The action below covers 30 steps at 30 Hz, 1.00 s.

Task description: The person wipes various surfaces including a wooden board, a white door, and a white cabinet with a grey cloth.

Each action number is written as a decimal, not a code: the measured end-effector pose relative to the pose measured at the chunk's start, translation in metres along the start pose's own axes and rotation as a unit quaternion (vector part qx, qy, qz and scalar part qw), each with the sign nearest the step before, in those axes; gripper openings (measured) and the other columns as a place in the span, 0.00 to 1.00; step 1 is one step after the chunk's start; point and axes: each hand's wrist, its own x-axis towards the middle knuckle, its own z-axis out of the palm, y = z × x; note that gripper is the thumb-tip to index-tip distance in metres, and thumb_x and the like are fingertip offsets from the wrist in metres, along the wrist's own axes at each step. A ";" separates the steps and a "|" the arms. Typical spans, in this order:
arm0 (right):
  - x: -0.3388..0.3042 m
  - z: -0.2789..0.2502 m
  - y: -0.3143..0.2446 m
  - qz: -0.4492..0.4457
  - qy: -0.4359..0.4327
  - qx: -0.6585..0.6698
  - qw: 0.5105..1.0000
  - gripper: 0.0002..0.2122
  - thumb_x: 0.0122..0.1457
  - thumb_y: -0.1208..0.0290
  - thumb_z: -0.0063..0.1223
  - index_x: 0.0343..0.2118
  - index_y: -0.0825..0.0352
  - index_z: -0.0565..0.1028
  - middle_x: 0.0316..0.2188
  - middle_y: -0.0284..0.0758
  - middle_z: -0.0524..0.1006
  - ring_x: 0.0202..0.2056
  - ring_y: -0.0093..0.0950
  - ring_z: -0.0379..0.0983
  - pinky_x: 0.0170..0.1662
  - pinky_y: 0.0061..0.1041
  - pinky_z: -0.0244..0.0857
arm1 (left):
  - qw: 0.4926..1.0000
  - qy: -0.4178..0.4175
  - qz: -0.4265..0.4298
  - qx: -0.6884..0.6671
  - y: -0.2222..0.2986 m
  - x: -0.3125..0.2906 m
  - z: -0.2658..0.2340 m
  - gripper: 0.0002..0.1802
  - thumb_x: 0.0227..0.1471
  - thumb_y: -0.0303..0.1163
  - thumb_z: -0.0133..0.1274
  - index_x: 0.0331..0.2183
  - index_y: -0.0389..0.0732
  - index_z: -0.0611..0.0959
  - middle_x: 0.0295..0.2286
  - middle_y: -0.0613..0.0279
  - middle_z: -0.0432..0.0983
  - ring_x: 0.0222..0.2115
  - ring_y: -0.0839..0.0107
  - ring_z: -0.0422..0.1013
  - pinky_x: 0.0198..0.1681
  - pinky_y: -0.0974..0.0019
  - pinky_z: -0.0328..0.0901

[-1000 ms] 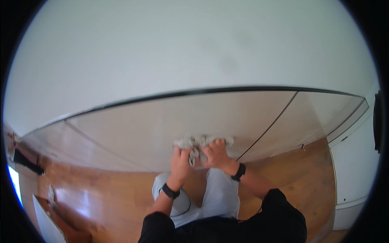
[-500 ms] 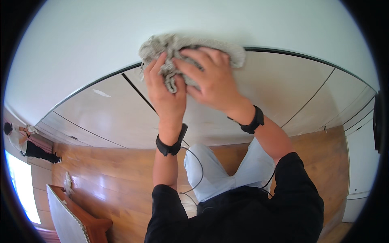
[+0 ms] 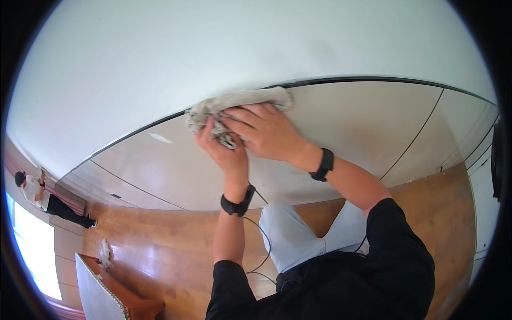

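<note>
A bunched grey-beige cloth (image 3: 250, 98) lies against the upper part of a glossy beige panel (image 3: 346, 125), along the dark strip (image 3: 373, 79) on its top edge. My left hand (image 3: 228, 156) grips the crumpled left end of the cloth, thumb and fingers closed round a fold. Pressed onto the cloth's middle is my right hand (image 3: 274, 137), its fingers curled over the fabric and partly sunk into it. Each wrist wears a black band.
Above the strip spreads a smooth white surface (image 3: 256, 42). A black cable (image 3: 268, 242) hangs beside my legs over the wooden floor (image 3: 176, 234). At lower left stands wooden-framed furniture (image 3: 141, 306); beyond it, another person (image 3: 37, 194) is at the panels near a bright window (image 3: 34, 248).
Both hands and the cloth have shifted lower in the view, and the cloth's right end has drawn in leftward. The whole view has also shifted slightly. Both hands stay on the cloth.
</note>
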 end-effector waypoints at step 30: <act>0.101 -0.159 0.064 0.116 0.091 -0.066 0.987 0.20 0.38 0.74 0.52 0.39 0.56 0.71 0.36 0.33 0.64 0.38 0.34 0.59 0.40 0.35 0.57 | 0.985 -0.119 0.082 -0.090 0.167 0.144 0.043 0.28 0.29 0.16 0.54 0.39 0.36 0.68 0.34 0.51 0.64 0.32 0.57 0.61 0.35 0.62 0.59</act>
